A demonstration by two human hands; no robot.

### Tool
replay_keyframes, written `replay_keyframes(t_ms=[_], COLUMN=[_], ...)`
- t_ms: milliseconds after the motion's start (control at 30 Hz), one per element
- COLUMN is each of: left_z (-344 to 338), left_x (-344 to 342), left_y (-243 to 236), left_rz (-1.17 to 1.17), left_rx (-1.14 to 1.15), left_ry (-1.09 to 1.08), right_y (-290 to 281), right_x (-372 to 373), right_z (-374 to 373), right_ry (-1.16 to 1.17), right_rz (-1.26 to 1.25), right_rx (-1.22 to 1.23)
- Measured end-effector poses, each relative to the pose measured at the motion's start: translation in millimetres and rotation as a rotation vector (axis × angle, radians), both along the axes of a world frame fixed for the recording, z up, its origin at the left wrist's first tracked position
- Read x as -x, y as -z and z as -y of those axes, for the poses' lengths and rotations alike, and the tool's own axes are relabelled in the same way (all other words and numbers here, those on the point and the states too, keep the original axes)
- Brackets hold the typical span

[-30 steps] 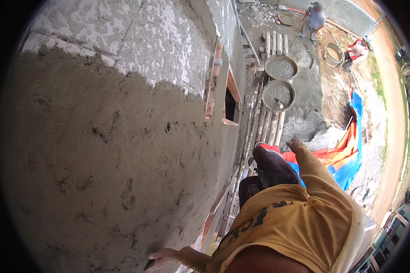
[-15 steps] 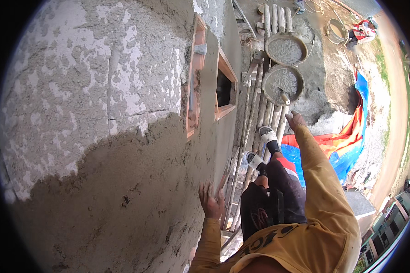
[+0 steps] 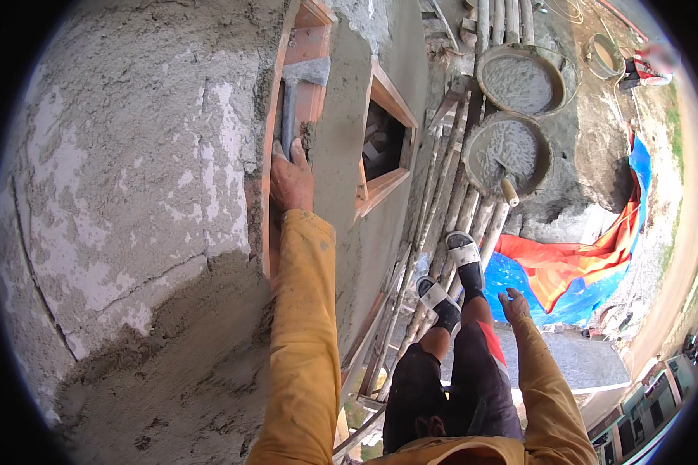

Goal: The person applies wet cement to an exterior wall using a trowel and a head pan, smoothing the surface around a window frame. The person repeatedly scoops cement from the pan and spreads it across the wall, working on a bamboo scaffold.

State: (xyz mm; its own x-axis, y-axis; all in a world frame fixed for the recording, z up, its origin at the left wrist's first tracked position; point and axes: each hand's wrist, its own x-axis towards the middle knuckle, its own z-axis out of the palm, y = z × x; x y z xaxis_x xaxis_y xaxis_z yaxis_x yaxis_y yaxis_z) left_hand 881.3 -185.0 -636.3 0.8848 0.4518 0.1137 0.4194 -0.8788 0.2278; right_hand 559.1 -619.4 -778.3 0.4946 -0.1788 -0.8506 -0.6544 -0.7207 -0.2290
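My left hand (image 3: 291, 180) reaches into an orange-brown wooden window frame (image 3: 270, 232) set in the wall. Its thumb and fingers close round the lower end of the handle of a hatchet-like tool (image 3: 288, 112), whose grey, mortar-smeared head points up the frame. Dangling beside my right leg, my right hand (image 3: 513, 305) is open with loosely spread fingers and holds nothing. Ahead of it, a tool with a pale round handle (image 3: 509, 191) leans in the nearer bucket (image 3: 549, 159) of wet grey mortar.
A second mortar bucket (image 3: 560, 87) adjoins the first. Under my feet runs a narrow scaffold of round poles (image 3: 492, 232). A blue and orange tarpaulin (image 3: 578, 267) lies below to the right. Another wooden-framed opening (image 3: 384, 194) is in the wall. A person (image 3: 647, 70) is far right.
My left hand has gone from beside the wall up to the tool in the window frame. My right hand has dropped back toward my body. The view has shifted closer to the frame.
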Motion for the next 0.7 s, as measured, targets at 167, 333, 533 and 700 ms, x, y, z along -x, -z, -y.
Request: replay_keyframes(t_ms=[167,333,533,700], left_z=[14,36,34,29], left_x=[3,24,32,21], left_y=[-10,-24,-18,-24], left_rz=[0.016,-0.007,0.164,0.110], left_rx=[-0.001,0.099,0.140,0.171], left_ry=[-0.066,-0.120,-0.021,-0.096], right_y=[-19,-33,-26,-25], right_x=[39,38,53,55], right_z=[21,20,12,14], right_ry=[0.007,-0.014,0.038,0.046], right_rz=[-0.139,-0.176,-0.099,-0.090], right_rx=[0.027,-0.003,-0.087,-0.122])
